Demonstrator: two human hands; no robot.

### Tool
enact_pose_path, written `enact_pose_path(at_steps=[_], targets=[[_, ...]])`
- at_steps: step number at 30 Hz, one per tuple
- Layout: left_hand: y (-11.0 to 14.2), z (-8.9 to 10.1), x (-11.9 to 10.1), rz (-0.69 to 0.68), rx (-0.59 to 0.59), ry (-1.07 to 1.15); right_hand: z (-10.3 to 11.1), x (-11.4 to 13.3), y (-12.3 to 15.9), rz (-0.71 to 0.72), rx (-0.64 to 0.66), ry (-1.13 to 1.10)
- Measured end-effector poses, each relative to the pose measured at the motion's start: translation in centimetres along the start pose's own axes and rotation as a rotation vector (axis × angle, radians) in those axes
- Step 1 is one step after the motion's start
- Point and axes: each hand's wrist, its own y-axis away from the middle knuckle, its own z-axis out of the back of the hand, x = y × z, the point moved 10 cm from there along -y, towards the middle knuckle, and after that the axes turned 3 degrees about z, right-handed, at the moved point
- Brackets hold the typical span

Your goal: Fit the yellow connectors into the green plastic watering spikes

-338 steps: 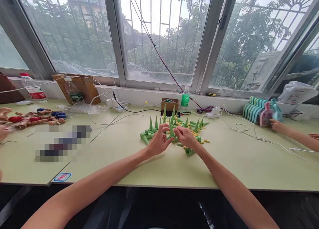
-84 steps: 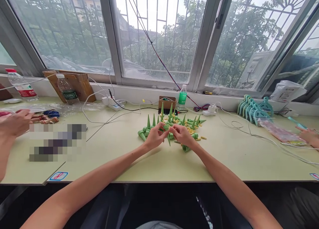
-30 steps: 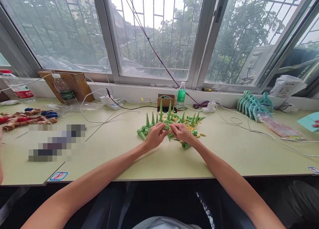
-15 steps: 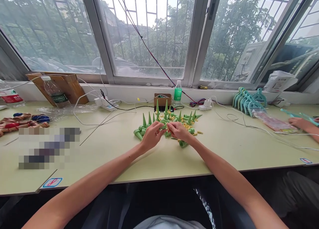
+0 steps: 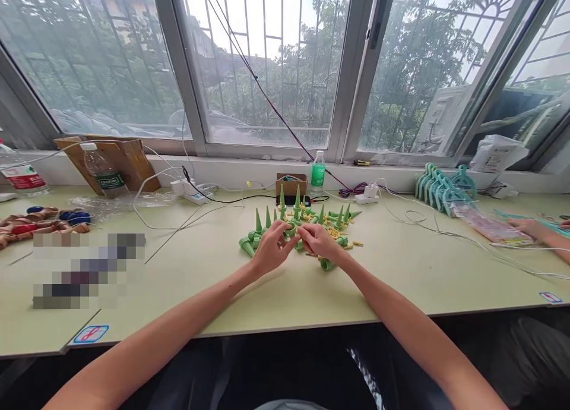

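Both of my hands meet over a heap of green plastic cones [image 5: 267,223] and small yellow pieces [image 5: 354,243] on the pale green table [image 5: 401,273]. My left hand [image 5: 271,249] pinches a green cone [image 5: 291,229] held between the two hands. My right hand [image 5: 318,242] has its fingers closed on the same cone from the right. Several cones stand upright behind the hands, others lie on their sides. One green cone [image 5: 326,264] lies just below my right wrist.
A cardboard box [image 5: 291,184] and green bottle [image 5: 317,172] stand behind the heap. White power strips [image 5: 196,190] and cables cross the table. Teal hangers [image 5: 439,187] stand far right, near another person's hand [image 5: 529,227]. Water bottles [image 5: 103,173] and ropes [image 5: 27,223] lie left.
The view has shifted slightly. My hands stay together over the heap, working on the same cone; the left fingers have shifted a little around it. The person's hand at the right has moved.
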Motion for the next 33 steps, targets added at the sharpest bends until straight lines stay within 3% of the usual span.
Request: enact_pose_path(at_steps=[6,11,19,25,33], targets=[[0.0,0.1,0.4,0.096,-0.002,0.097,0.7,-0.4,0.0,0.01,-0.068,0.07],[-0.2,0.2,1.7,0.221,-0.03,0.344,1.1,-0.6,-0.1,0.012,-0.115,0.068],[0.2,-1.9,3.6,0.483,0.108,0.723,0.4,0.4,0.2,0.051,-0.059,0.101],[0.5,-2.6,3.5,0.513,0.19,0.744,0.3,0.4,0.3,0.049,-0.056,0.085],[0.5,-2.5,2.6,0.416,0.209,0.675,0.8,-0.3,0.1,0.03,-0.085,0.102]])
